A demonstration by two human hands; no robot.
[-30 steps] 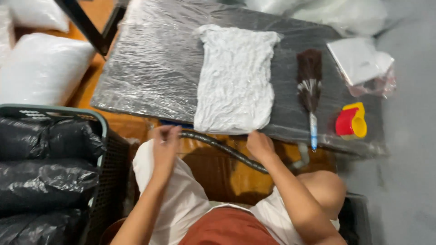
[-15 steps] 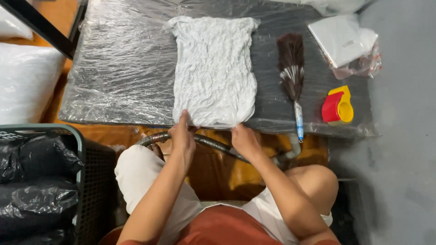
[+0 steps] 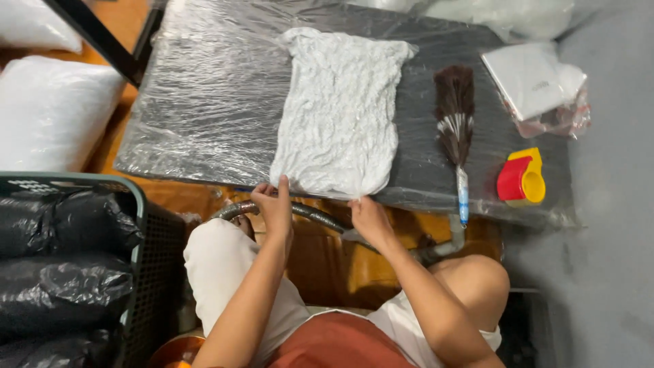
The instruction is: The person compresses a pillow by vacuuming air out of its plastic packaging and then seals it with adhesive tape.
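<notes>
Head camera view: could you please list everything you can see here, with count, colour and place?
crumpled cloth: one, white, flat on the middle of the table, near edge at the person's fingers
table: one, dark, wrapped in clear plastic film, across the top
feather brush: one, brown feathers, pale handle, right of the cloth
tape dispenser: one, red and yellow, on the table's right end
flat packet: one, white in clear wrap, far right corner
hose: one, dark, under the table's near edge
basket: one, green rim, lower left, holding black bags
white bags: two, on the floor at left
left hand: one, on the cloth's near-left corner
right hand: one, at the cloth's near-right corner
</notes>
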